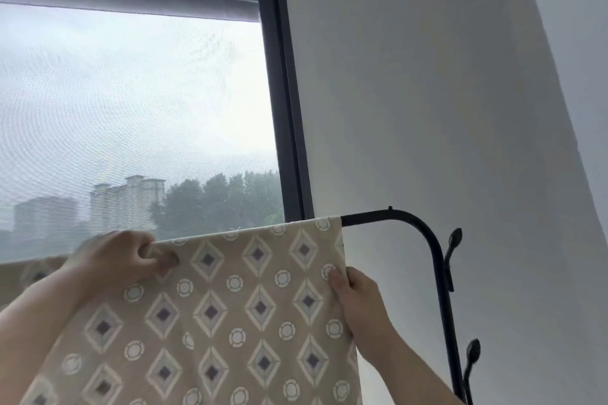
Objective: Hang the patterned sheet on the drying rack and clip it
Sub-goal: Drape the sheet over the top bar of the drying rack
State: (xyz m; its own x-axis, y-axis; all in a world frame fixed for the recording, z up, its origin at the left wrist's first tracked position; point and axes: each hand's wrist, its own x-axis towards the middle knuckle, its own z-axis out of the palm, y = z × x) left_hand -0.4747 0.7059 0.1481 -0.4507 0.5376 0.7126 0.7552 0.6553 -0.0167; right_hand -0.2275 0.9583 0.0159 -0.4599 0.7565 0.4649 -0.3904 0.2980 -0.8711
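Beige diamond-patterned cotton sheet (230, 306) drapes over the black metal rack bar (394, 217) above your hands. Left hand (128, 256) pinches the top fold, right hand (358, 299) grips the side edge — pull evenly, keep the hem level.

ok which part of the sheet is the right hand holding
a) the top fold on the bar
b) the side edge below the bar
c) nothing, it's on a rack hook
b: the right hand grips the side edge of the patterned sheet below the top bar of the drying rack, while the left hand pinches the top fold.
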